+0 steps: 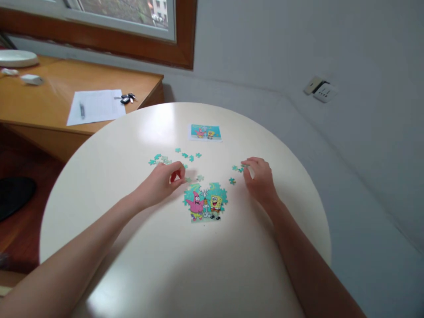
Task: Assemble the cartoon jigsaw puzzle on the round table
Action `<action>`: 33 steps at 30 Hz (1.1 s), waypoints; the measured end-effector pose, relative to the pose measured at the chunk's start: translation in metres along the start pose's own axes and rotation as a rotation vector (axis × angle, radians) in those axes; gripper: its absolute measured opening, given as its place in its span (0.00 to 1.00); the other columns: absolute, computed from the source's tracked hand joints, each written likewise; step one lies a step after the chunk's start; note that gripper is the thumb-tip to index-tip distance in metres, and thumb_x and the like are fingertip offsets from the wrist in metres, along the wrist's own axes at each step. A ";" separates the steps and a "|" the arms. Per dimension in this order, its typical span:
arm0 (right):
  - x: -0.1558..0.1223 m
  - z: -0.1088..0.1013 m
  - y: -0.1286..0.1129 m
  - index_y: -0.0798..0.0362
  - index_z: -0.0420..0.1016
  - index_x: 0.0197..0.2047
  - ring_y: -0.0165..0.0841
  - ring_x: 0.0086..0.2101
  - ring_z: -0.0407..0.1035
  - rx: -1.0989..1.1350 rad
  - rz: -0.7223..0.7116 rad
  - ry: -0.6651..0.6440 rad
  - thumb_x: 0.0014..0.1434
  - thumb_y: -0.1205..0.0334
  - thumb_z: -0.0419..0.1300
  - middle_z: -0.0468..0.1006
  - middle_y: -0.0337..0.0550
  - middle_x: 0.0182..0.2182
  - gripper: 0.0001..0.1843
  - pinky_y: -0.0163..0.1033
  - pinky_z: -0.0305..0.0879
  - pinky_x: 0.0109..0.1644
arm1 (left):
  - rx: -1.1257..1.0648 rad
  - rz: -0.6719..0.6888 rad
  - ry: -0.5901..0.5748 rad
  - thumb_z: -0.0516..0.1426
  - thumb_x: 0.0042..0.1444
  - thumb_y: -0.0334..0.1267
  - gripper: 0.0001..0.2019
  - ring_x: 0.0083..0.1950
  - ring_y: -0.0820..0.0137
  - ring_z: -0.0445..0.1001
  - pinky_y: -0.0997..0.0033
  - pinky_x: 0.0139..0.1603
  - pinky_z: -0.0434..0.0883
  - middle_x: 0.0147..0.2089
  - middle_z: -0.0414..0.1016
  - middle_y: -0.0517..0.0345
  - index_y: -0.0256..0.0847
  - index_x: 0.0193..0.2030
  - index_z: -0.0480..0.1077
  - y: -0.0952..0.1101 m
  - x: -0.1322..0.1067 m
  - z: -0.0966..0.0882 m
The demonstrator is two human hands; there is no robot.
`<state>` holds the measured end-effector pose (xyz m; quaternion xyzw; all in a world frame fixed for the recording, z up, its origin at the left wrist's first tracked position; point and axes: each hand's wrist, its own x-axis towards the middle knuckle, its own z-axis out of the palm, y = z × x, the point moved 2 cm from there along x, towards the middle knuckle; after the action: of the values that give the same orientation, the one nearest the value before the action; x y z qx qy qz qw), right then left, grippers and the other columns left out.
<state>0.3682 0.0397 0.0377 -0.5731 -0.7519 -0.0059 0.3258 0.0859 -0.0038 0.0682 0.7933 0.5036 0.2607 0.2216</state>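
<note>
A partly joined jigsaw puzzle (pixel 206 205) lies on the white round table, showing a pink starfish, a squid and a yellow sponge figure. Its top edge has a gap near the middle. Just beyond its upper left corner, my left hand (pixel 167 176) pinches thumb and index finger together at a pale puzzle piece (pixel 188 179). Another loose piece (pixel 200 177) lies right of those fingertips. To the right, my right hand (pixel 260 179) has its thumb and fingertips closed around a puzzle piece (pixel 245 166) beside other teal pieces (pixel 235 168). One piece (pixel 232 181) lies nearer the puzzle.
Several loose pieces (pixel 184 155) are scattered behind my left hand. A reference picture card (pixel 205 132) lies farther back. At the left, a wooden desk (pixel 53 101) adjoins the table, bearing a paper sheet (pixel 96 106), keys (pixel 126 98) and a white adapter (pixel 32 80).
</note>
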 end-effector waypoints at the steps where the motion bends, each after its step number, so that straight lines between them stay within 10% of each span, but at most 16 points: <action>1: -0.001 -0.004 -0.012 0.54 0.75 0.38 0.41 0.43 0.69 0.066 -0.068 -0.004 0.58 0.65 0.51 0.75 0.53 0.40 0.11 0.49 0.65 0.48 | -0.020 0.003 -0.013 0.53 0.55 0.37 0.04 0.27 0.74 0.65 0.70 0.37 0.62 0.24 0.68 0.65 0.42 0.30 0.63 0.006 -0.002 0.004; 10: -0.030 -0.006 -0.097 0.53 0.74 0.40 0.31 0.36 0.72 0.559 -0.395 -0.427 0.61 0.68 0.53 0.79 0.44 0.35 0.09 0.35 0.67 0.40 | -0.066 -0.013 -0.103 0.54 0.53 0.36 0.06 0.29 0.73 0.63 0.72 0.35 0.63 0.23 0.66 0.65 0.42 0.26 0.62 0.031 -0.009 0.021; 33: -0.022 -0.014 -0.083 0.55 0.78 0.36 0.28 0.26 0.69 0.694 0.008 -0.831 0.51 0.65 0.58 0.76 0.38 0.23 0.10 0.33 0.64 0.33 | -0.267 -0.063 -0.188 0.54 0.52 0.41 0.08 0.26 0.75 0.60 0.74 0.29 0.60 0.23 0.65 0.65 0.41 0.26 0.61 0.027 -0.008 0.031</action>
<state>0.3057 -0.0132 0.0682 -0.3887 -0.7732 0.4709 0.1712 0.1214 -0.0242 0.0599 0.7616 0.4661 0.2428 0.3792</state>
